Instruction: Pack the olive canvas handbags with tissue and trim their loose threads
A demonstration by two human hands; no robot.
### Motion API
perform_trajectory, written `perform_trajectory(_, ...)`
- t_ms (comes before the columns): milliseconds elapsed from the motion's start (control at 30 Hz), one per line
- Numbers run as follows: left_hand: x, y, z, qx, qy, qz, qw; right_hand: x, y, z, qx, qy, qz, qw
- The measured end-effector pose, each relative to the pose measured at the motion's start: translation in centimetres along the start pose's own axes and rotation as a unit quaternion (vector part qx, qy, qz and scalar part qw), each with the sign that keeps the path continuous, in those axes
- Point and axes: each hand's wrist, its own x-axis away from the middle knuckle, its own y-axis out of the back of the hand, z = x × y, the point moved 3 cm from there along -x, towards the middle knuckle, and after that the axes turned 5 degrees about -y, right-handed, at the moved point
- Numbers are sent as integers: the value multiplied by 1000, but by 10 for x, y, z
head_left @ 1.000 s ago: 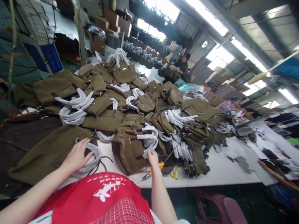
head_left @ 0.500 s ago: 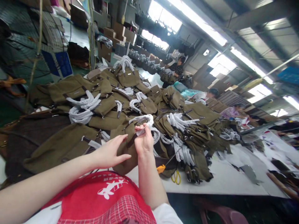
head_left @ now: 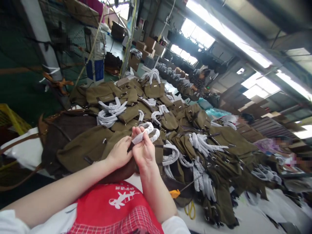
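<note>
My right hand (head_left: 144, 148) is closed on a bag handle (head_left: 147, 127) wrapped in whitish-grey film, palm turned up. Against it, at the dark end of that handle, my left hand (head_left: 121, 151) is pressed with its fingers together, gripping the strap end. The olive bag (head_left: 110, 143) the handle belongs to lies under and behind both hands. Around it are several more olive bags (head_left: 104, 92) in a heap, many with wrapped handles (head_left: 109, 112).
An orange-handled tool (head_left: 175, 194) and yellow-handled scissors (head_left: 190, 210) lie at the table's (head_left: 248, 211) near edge. A dark brown bag (head_left: 65, 130) is on the left. Several people work farther back; one person (head_left: 200, 79) wears a checked shirt. A post stands at the upper left.
My left hand has moved right and closed on the strap end beside my right hand. The view has turned left, so the heap appears farther right.
</note>
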Motion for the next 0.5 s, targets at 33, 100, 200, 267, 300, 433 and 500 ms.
perform_trajectory(33, 0, 0, 7, 1, 22, -12, 1000, -1, 1, -1, 34, -9, 24, 999)
perform_trajectory(100, -5, 4, 25, 8, 60, -23, 998, -1, 7, 0, 150, -13, 61, 987)
perform_trajectory(200, -13, 19, 48, 34, 105, -19, 994, 5, 20, 3, 406, 18, 67, 911)
perform_trajectory(267, -16, 27, 57, 54, 126, -11, 990, 12, 23, -2, 536, 35, 81, 840)
perform_trajectory(300, -17, 29, 60, 64, 135, -6, 989, 17, 23, -8, 578, 37, 97, 809)
perform_trajectory(433, -10, 21, 65, 106, 177, 6, 978, 31, 21, -35, 673, 39, 105, 732)
perform_trajectory(500, -2, 13, 69, 129, 213, 7, 969, 34, 25, -43, 704, 32, 64, 707)
